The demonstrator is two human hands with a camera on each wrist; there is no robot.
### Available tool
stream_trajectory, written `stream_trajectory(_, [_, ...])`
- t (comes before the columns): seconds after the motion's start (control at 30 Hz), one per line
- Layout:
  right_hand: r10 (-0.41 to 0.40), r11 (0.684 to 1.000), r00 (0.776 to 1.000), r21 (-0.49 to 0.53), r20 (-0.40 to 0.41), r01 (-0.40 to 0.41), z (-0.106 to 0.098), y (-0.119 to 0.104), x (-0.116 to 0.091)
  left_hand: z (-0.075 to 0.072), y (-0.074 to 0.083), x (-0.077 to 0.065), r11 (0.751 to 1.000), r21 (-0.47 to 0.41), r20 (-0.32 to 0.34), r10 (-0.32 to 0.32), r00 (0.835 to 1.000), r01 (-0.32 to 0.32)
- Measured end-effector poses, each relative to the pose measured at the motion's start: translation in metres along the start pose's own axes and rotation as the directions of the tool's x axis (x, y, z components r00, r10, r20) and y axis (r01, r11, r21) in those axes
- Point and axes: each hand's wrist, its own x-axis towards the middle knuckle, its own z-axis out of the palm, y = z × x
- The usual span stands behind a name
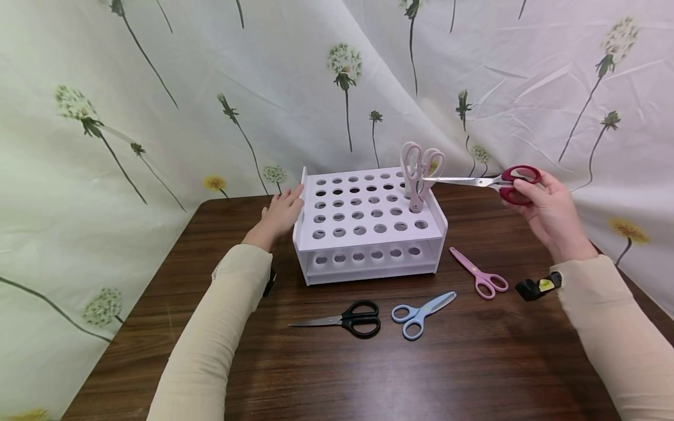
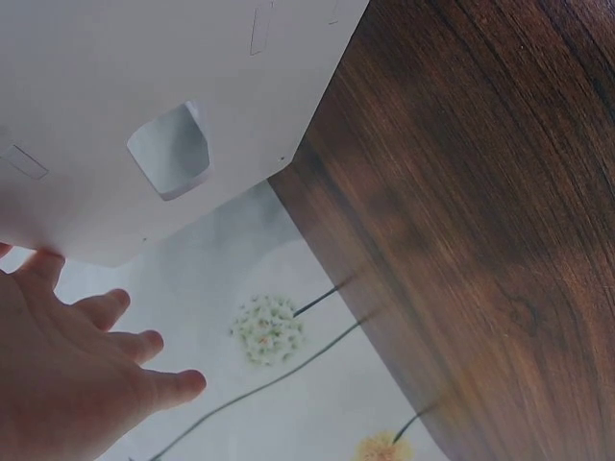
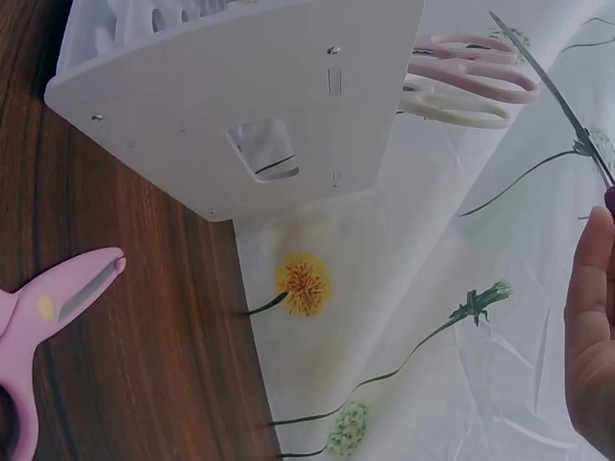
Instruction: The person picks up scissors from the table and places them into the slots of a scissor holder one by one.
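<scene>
Head view: a white, two-tier rack with round holes stands on a dark brown wood-grain table. At its nine o'clock, the left hand touches the side panel, its grip slack, holding nothing. At three o'clock, the right hand has a firm grip round the handles of red-handled metal scissors, blades pointing to nine. Whether they touch the pale pink plastic scissors upright in the rack at one o'clock, I cannot tell. On the table lie pink plastic scissors at four o'clock, light blue plastic scissors at five and black-handled metal scissors between six and seven.

Left wrist view: the fingers spread at eight o'clock, one fingertip at the panel's edge.

Right wrist view: a cream-white handle juts beside the pale pink ones; the held blades point to eleven.
</scene>
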Motion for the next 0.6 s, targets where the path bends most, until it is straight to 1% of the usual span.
stream_trajectory(0.17, [-0.002,0.999,1.000,-0.046,0.016,0.002,0.005,-0.001,0.003,0.000,0.000,0.000,1.000,0.006,-0.006,0.000,1.000,0.000])
stream_trajectory(0.4, [-0.020,0.997,1.000,-0.069,0.023,0.021,0.013,-0.002,0.007,0.000,0.000,0.001,1.000,0.013,-0.014,0.003,1.000,-0.003])
stream_trajectory(0.6, [-0.031,0.991,0.999,-0.131,0.022,0.034,0.018,-0.003,0.008,0.001,-0.001,0.001,1.000,0.020,-0.009,0.009,1.000,-0.009])
